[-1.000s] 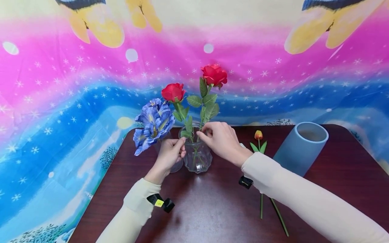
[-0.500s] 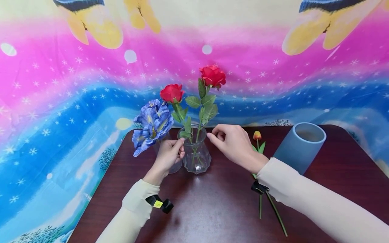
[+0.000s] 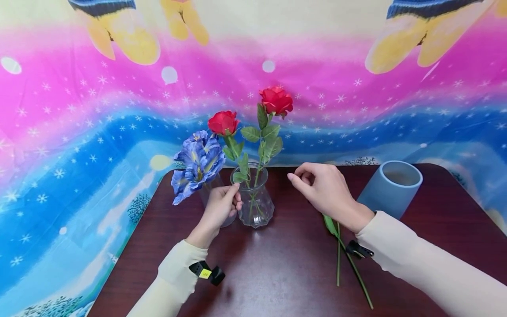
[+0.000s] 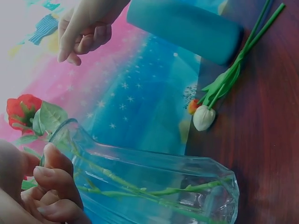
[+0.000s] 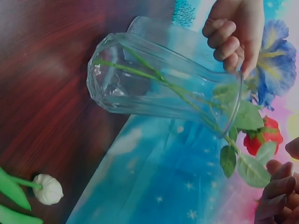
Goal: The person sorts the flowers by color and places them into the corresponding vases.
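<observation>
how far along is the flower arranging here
Done: two red roses stand in the clear vase; blue flowers appear to stand in the glass behind the left hand.
In hand: the left hand pinches the clear vase's rim; the right hand holds nothing.
Probably left: the white tulip and orange tulip, lying on the table.

Left hand point(image 3: 219, 206) pinching rim of clear vase point(image 3: 258, 212); two red roses point(image 3: 276, 101) stand in it; blue flower point(image 3: 199, 162) just left of them; right hand point(image 3: 325, 190) apart from vase — fingers loosely curled; green stems point(image 3: 359, 282) crossed on dark table point(image 3: 277, 273); blue pot point(image 3: 390, 190) beyond right wrist — patterned backdrop point(image 3: 95, 185) behind all.
</observation>
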A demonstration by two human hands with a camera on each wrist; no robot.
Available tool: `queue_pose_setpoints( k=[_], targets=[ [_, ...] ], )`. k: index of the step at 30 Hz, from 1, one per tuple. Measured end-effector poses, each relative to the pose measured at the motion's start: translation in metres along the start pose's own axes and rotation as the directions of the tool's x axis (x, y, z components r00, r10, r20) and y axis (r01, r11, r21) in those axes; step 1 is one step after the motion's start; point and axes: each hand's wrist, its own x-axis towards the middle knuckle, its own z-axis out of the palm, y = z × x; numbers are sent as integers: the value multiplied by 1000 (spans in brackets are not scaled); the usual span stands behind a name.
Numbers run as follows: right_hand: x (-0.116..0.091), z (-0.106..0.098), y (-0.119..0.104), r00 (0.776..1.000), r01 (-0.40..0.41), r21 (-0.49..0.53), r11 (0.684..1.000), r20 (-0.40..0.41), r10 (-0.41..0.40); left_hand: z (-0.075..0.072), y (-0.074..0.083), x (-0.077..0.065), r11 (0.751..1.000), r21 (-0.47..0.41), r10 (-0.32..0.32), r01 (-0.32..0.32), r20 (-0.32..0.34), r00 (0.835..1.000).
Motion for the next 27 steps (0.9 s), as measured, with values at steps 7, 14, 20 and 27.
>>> queue_pose_setpoints(
  k=[7, 14, 20, 27],
  targets=[
    [-5, -19, 11, 999, -23, -2, 1000, -24, 23, 5, 3, -7, 1000, -1, 27, -27, 5, 1000],
    [-6, -36, 16, 998, -16, -14, 1000, -69, 15, 6, 5, -13, 999, 34, 19, -21, 47, 999],
    [-10, -48, 20, 997, -29, -36, 999, -73, 26, 9, 6, -17, 999, 35, 37, -41, 99, 994],
    [-12, -62, 26, 995, -59, -82, 995, -86, 52, 20, 12, -23, 993, 52, 94, -104, 167, 982]
  ],
)
